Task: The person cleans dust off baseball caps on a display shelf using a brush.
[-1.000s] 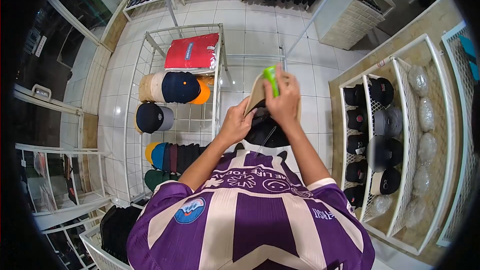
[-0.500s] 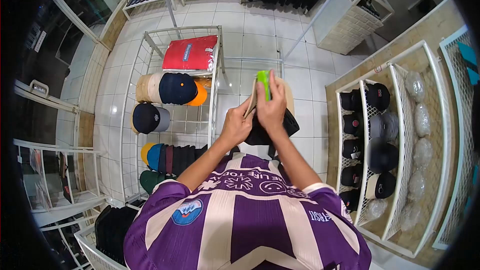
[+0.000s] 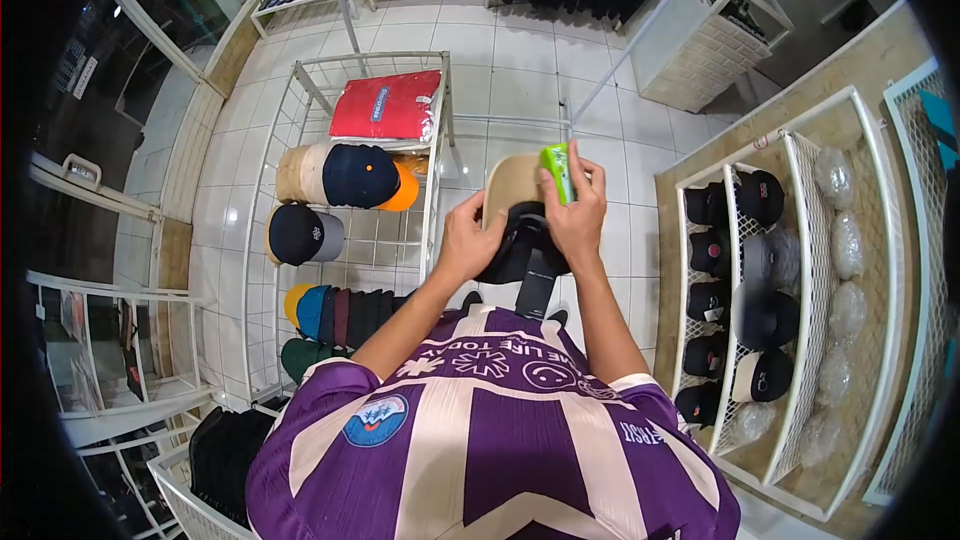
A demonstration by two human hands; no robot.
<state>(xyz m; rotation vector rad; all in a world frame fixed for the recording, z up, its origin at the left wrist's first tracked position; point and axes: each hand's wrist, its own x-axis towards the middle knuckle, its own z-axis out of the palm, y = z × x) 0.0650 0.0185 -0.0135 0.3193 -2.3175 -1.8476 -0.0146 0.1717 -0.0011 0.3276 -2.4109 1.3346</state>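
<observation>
The cap (image 3: 513, 183), with tan brim and black crown, is between the hands, and a dark tag (image 3: 537, 285) hangs from it. The left hand (image 3: 466, 240) pinches the brim's left side. The right hand (image 3: 578, 217) grips a small green object (image 3: 556, 172) at the brim's right edge. Left of the hands stands a white wire rack (image 3: 449, 105) with caps; to their right, a white shelf (image 3: 808, 260) holds more caps.

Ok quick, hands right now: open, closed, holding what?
Left hand: closed, holding the cap's tan brim.
Right hand: closed, holding a green block.
</observation>
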